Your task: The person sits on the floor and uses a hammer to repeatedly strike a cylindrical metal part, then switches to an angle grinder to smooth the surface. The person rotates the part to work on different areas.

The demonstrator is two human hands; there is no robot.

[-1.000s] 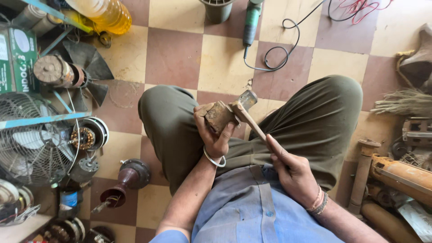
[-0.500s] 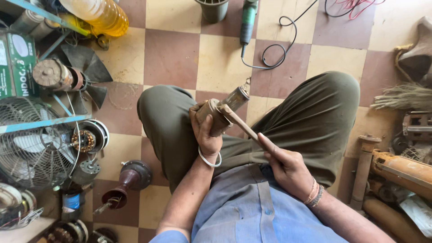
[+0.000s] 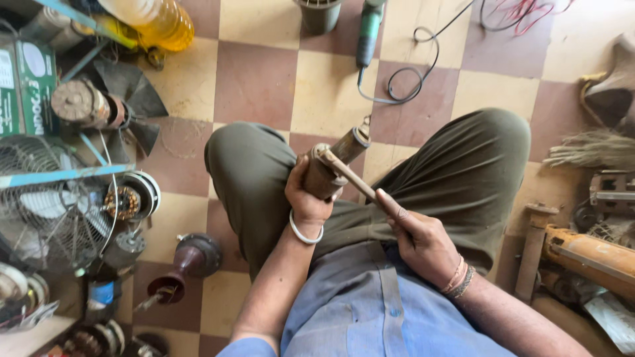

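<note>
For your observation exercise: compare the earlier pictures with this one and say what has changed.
The right hand has swung the hammer down from beyond the rusty motor part onto its end. The left hand still grips that part. The fan cage and green power tool stayed put.

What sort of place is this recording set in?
Most likely a small fan or motor repair workshop: a fan cage, a loose fan blade and a wound motor core lie on the tiled floor.
</note>
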